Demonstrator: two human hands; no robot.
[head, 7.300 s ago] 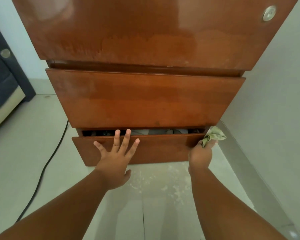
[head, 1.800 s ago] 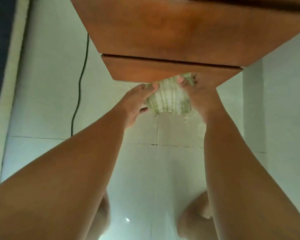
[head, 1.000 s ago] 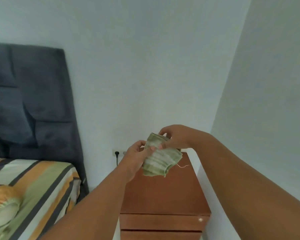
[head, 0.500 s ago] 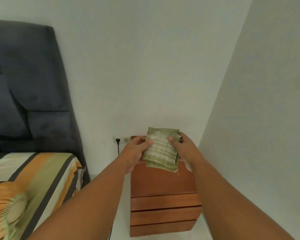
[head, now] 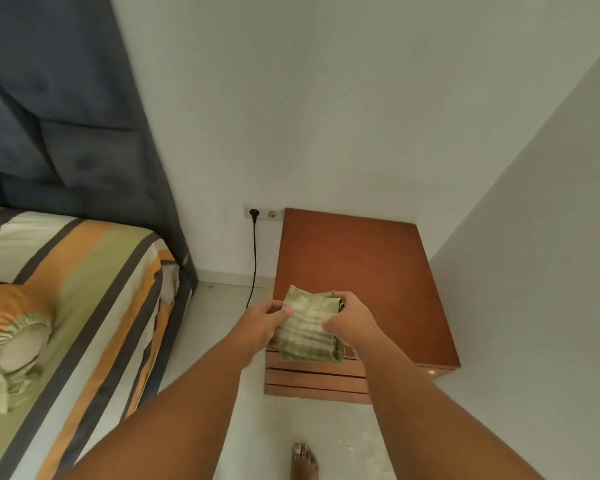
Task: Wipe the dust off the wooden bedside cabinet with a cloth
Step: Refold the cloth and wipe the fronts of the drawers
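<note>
The wooden bedside cabinet (head: 357,265) stands in the corner, its flat top bare and its drawer fronts showing below my hands. A folded green-and-white striped cloth (head: 307,327) hangs in the air over the cabinet's front left edge. My left hand (head: 260,323) pinches its left side and my right hand (head: 352,318) grips its right side. The cloth hides part of the cabinet's front edge.
A bed with a striped cover (head: 66,306) and a dark padded headboard (head: 59,109) fills the left. A wall socket (head: 264,213) with a black cable (head: 254,261) sits left of the cabinet. White walls close in behind and on the right. My bare foot (head: 303,460) is on the pale floor.
The view has tipped down and nearer, so the cabinet top shows fully. My hands have dropped lower with the cloth still held between them.
</note>
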